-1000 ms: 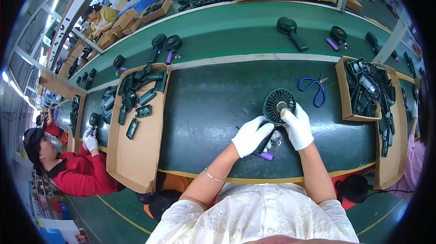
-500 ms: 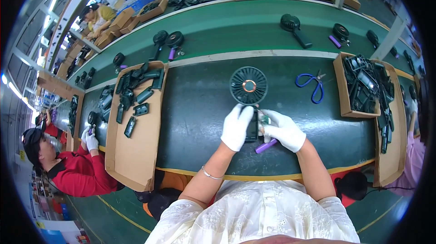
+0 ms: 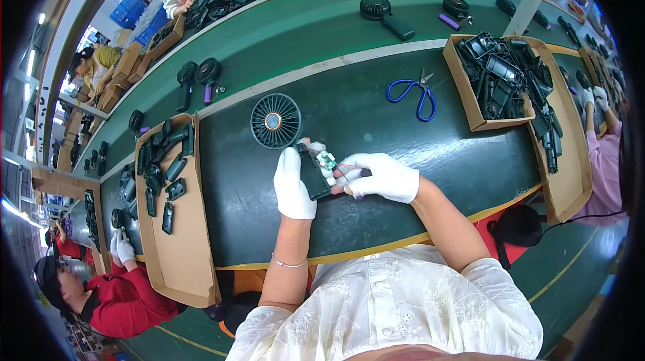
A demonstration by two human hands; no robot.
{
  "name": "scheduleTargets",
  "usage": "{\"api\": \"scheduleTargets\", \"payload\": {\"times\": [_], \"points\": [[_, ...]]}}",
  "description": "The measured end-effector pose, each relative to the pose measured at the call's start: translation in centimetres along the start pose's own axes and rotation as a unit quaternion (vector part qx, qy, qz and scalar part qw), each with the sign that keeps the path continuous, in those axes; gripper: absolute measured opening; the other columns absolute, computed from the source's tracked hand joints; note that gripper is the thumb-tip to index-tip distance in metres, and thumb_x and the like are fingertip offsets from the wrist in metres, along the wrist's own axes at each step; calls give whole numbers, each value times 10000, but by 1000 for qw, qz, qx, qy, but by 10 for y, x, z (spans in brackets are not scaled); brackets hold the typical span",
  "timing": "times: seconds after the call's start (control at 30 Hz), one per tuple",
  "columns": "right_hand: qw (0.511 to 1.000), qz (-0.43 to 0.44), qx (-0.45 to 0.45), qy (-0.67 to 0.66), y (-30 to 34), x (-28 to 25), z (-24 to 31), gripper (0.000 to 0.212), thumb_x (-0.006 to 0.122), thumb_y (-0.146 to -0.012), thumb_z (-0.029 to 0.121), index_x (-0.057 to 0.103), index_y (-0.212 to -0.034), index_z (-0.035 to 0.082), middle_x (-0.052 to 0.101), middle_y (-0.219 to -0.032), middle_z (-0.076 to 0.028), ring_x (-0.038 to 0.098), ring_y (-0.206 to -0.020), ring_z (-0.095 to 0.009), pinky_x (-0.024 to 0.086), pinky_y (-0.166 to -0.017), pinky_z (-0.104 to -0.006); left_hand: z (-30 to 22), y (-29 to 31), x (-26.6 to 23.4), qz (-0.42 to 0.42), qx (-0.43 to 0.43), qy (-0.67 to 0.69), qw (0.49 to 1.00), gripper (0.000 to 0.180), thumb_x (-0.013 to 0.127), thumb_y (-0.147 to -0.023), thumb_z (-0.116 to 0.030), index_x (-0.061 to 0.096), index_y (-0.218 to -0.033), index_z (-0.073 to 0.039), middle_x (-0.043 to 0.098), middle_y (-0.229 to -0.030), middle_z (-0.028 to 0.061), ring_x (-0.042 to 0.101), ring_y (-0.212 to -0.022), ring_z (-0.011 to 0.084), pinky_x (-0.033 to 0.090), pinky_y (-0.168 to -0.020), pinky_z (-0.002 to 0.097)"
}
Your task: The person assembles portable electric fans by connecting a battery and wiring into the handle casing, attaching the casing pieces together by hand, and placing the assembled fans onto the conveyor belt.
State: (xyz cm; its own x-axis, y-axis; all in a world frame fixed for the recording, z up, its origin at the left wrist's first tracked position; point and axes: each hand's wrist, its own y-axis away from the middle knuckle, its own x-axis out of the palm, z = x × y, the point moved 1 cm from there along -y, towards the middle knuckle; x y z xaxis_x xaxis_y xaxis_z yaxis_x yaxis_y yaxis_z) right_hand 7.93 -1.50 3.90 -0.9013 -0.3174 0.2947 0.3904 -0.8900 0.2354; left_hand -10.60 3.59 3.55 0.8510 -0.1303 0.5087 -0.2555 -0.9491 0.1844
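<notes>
A dark green handheld fan lies before me, its round ribbed head [image 3: 276, 121] flat on the bench and its opened handle [image 3: 314, 176] toward me. My left hand [image 3: 294, 186], in a white glove, is closed along the handle's left side. Beside the handle sits a small green-and-white circuit board [image 3: 327, 160] with thin wires. My right hand [image 3: 384, 178], also gloved, is closed just right of the board, fingertips close to the wires. A bit of purple battery [image 3: 358, 197] shows under its fingers; most of the battery is hidden.
Blue-handled scissors [image 3: 418, 94] lie beyond my right hand. Cardboard trays of dark parts stand left [image 3: 176, 253] and right [image 3: 571, 166], with a smaller box [image 3: 463, 85] at the right one. A green belt [image 3: 302, 42] carrying fans runs behind. Co-workers sit on both sides.
My view has swung to the right. The purple battery has gone from the bench into my right hand, which has drawn away from the handle. My left hand still grips the handle.
</notes>
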Motion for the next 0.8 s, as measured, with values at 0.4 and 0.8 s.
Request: {"api": "scheduleTargets", "payload": {"times": [0.4,0.8], "points": [[982,-120,-100,103,0,4,-3,221,716,-838,74,686,-1038,-15,693,-934,-76,650,-817,-129,531,-781,-288,7,-6,-10,29,-28,15,999,406,457,-1047,-362,540,-1227,-7,663,-1067,179,656,-740,204,583,-567,323],[872,-262,-311,271,-2,15,-8,174,614,-810,-78,605,-950,24,598,-956,-90,624,-848,-211,519,-740,-312,4,1,2,55,-165,-96,980,319,495,-1022,-300,583,-1093,-2,690,-898,158,668,-646,215,587,-561,336]]}}
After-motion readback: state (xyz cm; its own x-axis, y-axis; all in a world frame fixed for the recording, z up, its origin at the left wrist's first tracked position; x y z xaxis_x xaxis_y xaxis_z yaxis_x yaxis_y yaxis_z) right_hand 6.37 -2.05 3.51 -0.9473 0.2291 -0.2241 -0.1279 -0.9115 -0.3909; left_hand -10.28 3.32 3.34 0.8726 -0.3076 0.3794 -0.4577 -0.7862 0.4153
